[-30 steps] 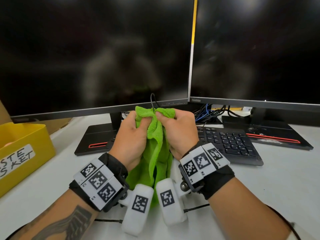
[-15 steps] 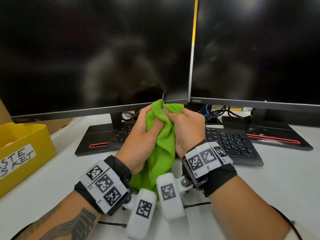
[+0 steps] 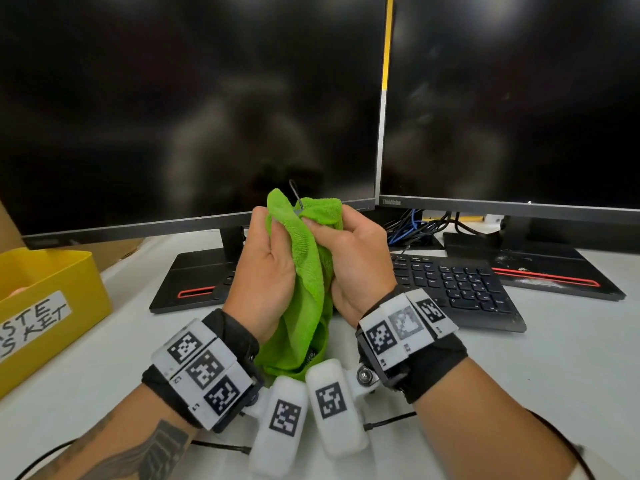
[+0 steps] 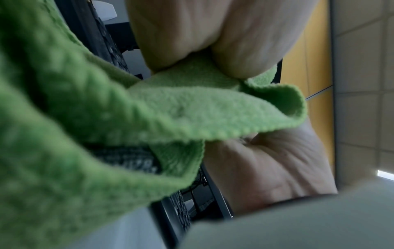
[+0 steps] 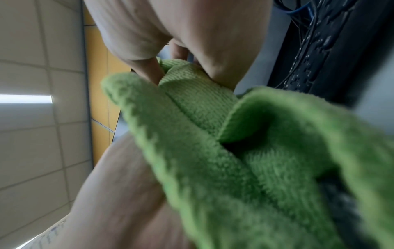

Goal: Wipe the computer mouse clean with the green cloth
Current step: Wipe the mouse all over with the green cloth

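Observation:
The green cloth [image 3: 304, 271] is bunched upright between both hands, above the white desk and in front of the monitors. My left hand [image 3: 273, 240] grips its left side, thumb pressed into the fabric. My right hand [image 3: 334, 233] grips the right side, fingers curled round the top fold. A thin dark cable [image 3: 294, 192] sticks up out of the bundle; the mouse itself is hidden inside the cloth. The left wrist view shows the cloth [image 4: 192, 107] pinched under fingers [image 4: 181, 37]. In the right wrist view the cloth [image 5: 213, 134] fills the frame.
Two dark monitors [image 3: 194, 98] stand behind, on flat black bases [image 3: 194, 278]. A black keyboard [image 3: 457, 285] lies right of the hands. A yellow waste basket [image 3: 52, 299] sits at the left. Tangled cables [image 3: 415, 226] run behind the keyboard.
Both hands have lifted the cloth bundle a little, up toward the monitors. The thumbs have shifted on the fabric, and the cable now pokes higher above the cloth.

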A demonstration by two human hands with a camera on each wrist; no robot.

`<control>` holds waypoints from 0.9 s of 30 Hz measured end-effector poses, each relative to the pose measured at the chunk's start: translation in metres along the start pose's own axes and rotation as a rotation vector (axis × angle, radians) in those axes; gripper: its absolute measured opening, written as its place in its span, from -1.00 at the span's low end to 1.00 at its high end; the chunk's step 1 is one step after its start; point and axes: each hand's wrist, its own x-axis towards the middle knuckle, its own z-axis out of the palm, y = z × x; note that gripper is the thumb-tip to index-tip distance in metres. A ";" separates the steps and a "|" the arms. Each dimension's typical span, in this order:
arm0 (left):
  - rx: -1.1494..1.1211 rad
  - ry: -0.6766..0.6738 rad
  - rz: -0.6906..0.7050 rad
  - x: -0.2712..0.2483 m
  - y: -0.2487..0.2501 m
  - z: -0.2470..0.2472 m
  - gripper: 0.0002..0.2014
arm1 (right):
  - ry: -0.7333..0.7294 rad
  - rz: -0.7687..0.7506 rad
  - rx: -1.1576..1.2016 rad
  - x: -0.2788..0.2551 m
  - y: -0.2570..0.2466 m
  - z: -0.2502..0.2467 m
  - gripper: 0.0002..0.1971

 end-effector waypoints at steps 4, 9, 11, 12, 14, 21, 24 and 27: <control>-0.007 -0.080 -0.002 -0.003 0.002 0.001 -0.83 | 0.090 -0.030 -0.001 0.003 0.002 -0.003 -0.87; -0.060 0.006 -0.090 -0.001 0.000 0.002 -0.88 | 0.157 0.049 0.094 0.004 0.001 -0.004 -0.88; -0.099 0.043 -0.130 0.000 0.000 0.002 -0.88 | 0.156 0.066 0.110 0.004 0.001 -0.003 -0.83; -0.107 0.049 -0.140 0.001 0.001 0.002 -0.86 | 0.141 0.062 0.108 0.003 0.000 -0.002 -0.83; -0.124 0.036 -0.142 0.001 0.003 0.001 -0.87 | 0.094 0.053 0.091 0.001 0.000 -0.002 -0.84; -0.140 -0.066 -0.145 0.001 0.007 -0.003 -0.89 | 0.086 0.024 0.031 0.000 0.000 -0.002 -0.84; -0.090 -0.017 -0.148 0.000 0.005 -0.002 -0.88 | 0.149 0.060 0.049 0.001 0.002 -0.003 -0.81; -0.026 0.066 -0.148 0.003 0.004 -0.002 -0.72 | 0.183 0.105 0.098 0.001 0.003 -0.003 -0.74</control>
